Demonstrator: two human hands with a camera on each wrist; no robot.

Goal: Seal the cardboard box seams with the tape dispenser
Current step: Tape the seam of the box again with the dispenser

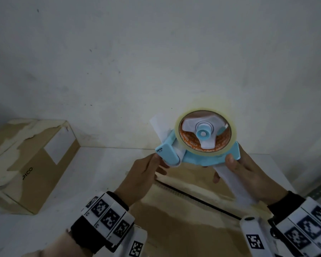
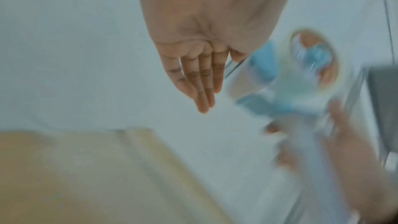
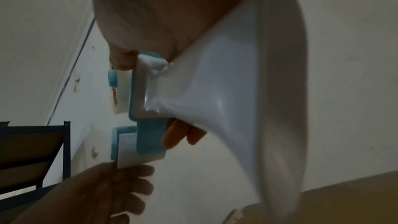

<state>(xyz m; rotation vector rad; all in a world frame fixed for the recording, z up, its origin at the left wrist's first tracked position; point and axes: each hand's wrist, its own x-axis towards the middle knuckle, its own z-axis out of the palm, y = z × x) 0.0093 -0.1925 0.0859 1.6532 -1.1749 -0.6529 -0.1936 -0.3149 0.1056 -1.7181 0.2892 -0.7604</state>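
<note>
Dispenser (image 1: 196, 145) gripped by right hand (image 1: 248, 173); left-wrist view shows left hand (image 2: 202, 67) flat.

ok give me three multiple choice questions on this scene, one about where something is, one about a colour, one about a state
1. Where is the PICO box?
A. left of the hands, by the wall
B. under the dispenser
C. in the right hand

2. What colour is the dispenser body?
A. red
B. light blue
C. black

3. How is the dispenser held?
A. it lies on the table
B. the left hand alone grips its handle
C. the right hand grips the handle and the left hand touches the front end

Answers:
1. A: the head view shows it far left against the wall, apart from the hands.
2. B: the frame round the tape roll is light blue with a white handle.
3. C: the right hand's fingers wrap the white handle, and the left hand's straight fingers reach the front end; the dispenser is in the air above the near box.
</note>
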